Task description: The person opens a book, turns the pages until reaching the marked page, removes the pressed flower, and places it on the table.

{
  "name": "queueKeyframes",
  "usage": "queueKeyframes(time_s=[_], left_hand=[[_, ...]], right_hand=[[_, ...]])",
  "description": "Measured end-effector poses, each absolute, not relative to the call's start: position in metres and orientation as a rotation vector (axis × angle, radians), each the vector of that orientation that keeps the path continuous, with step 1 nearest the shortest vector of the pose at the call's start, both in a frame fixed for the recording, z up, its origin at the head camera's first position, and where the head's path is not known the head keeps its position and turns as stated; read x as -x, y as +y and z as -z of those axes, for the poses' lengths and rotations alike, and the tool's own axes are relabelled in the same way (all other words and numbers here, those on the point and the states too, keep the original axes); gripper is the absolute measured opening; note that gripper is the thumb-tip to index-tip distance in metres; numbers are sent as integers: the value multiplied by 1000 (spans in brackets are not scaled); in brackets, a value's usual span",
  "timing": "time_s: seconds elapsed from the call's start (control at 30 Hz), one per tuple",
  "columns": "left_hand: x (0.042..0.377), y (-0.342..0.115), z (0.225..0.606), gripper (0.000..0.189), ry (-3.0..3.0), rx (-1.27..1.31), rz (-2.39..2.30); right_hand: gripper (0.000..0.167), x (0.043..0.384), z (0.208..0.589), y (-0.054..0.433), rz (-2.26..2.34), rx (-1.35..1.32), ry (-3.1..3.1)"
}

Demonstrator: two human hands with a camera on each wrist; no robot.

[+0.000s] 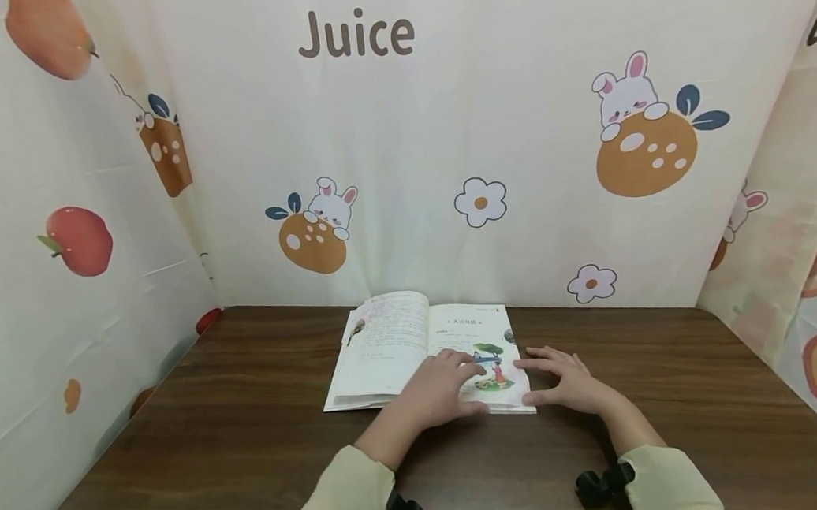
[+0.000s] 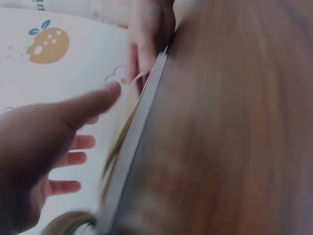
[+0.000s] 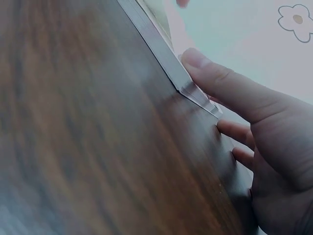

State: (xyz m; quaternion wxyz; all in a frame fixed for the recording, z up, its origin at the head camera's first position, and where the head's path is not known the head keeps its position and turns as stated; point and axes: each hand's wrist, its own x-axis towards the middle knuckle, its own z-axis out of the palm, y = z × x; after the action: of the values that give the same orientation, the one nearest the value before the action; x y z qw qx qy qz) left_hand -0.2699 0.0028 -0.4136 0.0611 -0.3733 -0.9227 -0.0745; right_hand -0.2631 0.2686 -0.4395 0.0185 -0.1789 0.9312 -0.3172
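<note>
The book (image 1: 394,355) lies already open on the table (image 1: 214,426), and pages on its right side look left unturned. Over it the left hand (image 1: 438,389) has loosely spread fingers; the right hand (image 1: 568,384), also loose, meets its right edge, with a printed curtain (image 1: 400,129) behind.

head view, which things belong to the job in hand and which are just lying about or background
In the job:
- open book
- left hand, over the right-hand page
- right hand, at the book's right edge

Just surroundings:
- wooden table, under the book
- printed backdrop
- black wrist gear, by the sleeves
</note>
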Motion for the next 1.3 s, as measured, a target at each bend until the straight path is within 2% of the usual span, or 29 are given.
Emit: queueKeyframes(time_s=[0.3, 0.57, 0.73, 1.03, 1.3], left_hand=[[266, 26, 422, 32, -2585, 1179, 80], [266, 25, 423, 22, -2403, 1183, 89], [265, 25, 422, 17, -2304, 1161, 110], [267, 16, 399, 28, -2146, 1021, 171], [287, -16, 385, 36, -2061, 931, 261]], right_hand=[[59, 264, 442, 269, 981, 537, 2913], [86, 264, 441, 270, 954, 472, 2911], [92, 262, 440, 270, 932, 480, 2927], [91, 263, 441, 270, 942, 476, 2917], [89, 264, 443, 271, 958, 480, 2931]])
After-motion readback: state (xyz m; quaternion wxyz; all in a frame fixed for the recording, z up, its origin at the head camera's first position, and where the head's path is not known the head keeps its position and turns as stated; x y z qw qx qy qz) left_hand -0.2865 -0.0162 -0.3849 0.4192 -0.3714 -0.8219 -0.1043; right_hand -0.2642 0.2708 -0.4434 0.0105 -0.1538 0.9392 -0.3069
